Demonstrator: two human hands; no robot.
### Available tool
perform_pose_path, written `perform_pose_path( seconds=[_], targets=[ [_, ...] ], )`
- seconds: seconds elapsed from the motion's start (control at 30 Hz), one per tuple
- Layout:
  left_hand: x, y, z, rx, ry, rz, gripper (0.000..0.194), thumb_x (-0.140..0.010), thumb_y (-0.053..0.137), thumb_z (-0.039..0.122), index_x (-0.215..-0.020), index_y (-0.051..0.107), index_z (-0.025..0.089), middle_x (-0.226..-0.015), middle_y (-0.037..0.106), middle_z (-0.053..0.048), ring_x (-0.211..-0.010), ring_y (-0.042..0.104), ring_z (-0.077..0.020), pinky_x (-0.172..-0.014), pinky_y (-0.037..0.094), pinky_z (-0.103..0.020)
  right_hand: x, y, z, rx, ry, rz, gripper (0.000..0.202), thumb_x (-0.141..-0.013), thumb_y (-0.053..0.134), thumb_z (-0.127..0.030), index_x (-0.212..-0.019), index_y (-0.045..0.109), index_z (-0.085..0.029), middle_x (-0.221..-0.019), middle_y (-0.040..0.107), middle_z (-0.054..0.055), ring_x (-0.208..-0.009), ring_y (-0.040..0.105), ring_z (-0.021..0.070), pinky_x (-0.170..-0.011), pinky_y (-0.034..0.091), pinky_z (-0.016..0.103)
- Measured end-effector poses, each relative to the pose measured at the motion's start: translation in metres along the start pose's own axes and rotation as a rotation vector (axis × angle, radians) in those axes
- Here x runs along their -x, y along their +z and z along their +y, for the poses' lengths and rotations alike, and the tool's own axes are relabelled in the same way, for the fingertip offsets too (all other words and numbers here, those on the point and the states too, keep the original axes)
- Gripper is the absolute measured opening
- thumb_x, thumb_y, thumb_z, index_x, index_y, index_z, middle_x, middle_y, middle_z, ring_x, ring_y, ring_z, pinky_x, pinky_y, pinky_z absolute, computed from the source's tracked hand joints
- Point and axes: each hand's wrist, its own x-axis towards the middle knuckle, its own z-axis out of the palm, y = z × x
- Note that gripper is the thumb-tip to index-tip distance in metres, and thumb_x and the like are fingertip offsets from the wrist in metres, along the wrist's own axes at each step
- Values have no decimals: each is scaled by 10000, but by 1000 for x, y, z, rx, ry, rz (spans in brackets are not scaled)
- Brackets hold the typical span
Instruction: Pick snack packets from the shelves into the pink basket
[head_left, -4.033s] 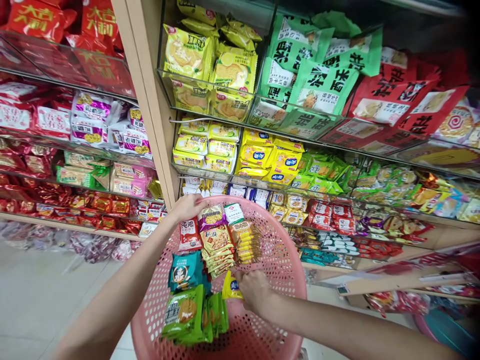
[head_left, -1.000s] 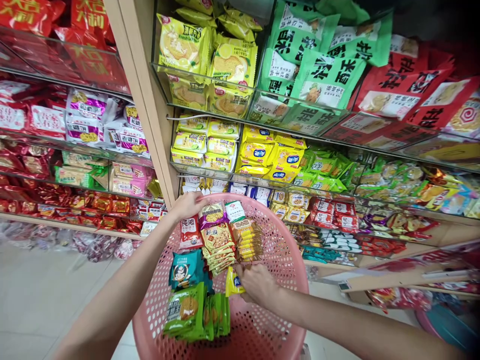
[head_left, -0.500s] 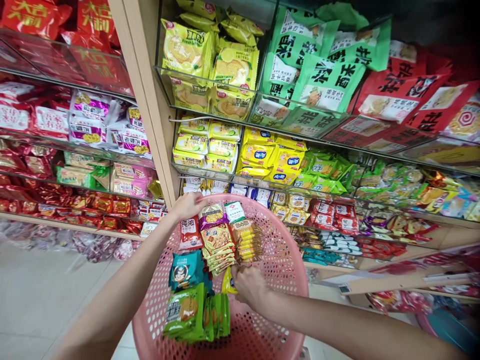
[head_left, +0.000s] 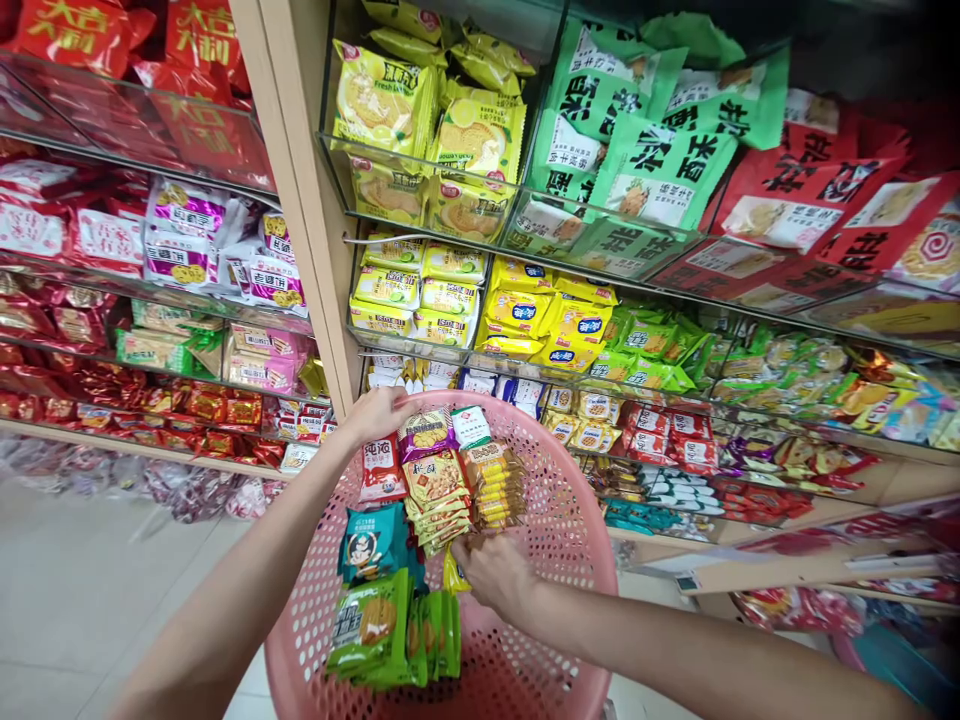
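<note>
My left hand (head_left: 380, 412) is closed on the far rim of a pink perforated plastic basket (head_left: 581, 520). Inside the basket, my right hand (head_left: 491, 570) has its fingers curled over a yellow snack packet (head_left: 454, 573), mostly hidden beneath them. Around it lie grouped packets: a stack of beige-and-red packets (head_left: 437, 500), brown-and-yellow packets (head_left: 495, 485), a red packet (head_left: 381, 468), a purple packet (head_left: 426, 433), a white-and-green packet (head_left: 471, 427), teal packets (head_left: 375, 543) and green biscuit packets (head_left: 375, 625) nearest me.
Shelves with clear-fronted bins stand ahead, holding yellow lemon biscuits (head_left: 382, 100), green bags (head_left: 664, 165), red bags (head_left: 802, 205) and small yellow packets (head_left: 517, 312). A wooden upright (head_left: 300, 200) divides them from the left shelves. Plastic-wrapped goods (head_left: 187, 490) lie low on the tiled floor (head_left: 97, 590).
My right hand has shifted slightly left with the yellow packet, which is now more covered by the fingers. My left hand stays on the rim.
</note>
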Motion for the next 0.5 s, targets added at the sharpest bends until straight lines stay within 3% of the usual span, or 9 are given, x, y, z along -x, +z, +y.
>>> perform_pose_path(
  seconds=[0.27,0.5],
  targets=[
    [3,-2,4,-35,17,2,527,-766,330,674,-755,566,202,-736,626,-61,-694,583,-211,-559,337,-260,2,-10,-7,50,-77,53,252,-798,438,-46,-1031,534,-65,-809,640,133,-714,627,221,-494,447,288],
    [5,-4,6,-33,36,1,497,-776,340,650,-737,550,201,-737,625,-53,-689,579,-198,-556,329,-254,2,-12,-25,150,-24,111,324,-819,410,-74,-1135,479,-43,-894,633,204,-778,627,259,-533,468,331]
  ],
)
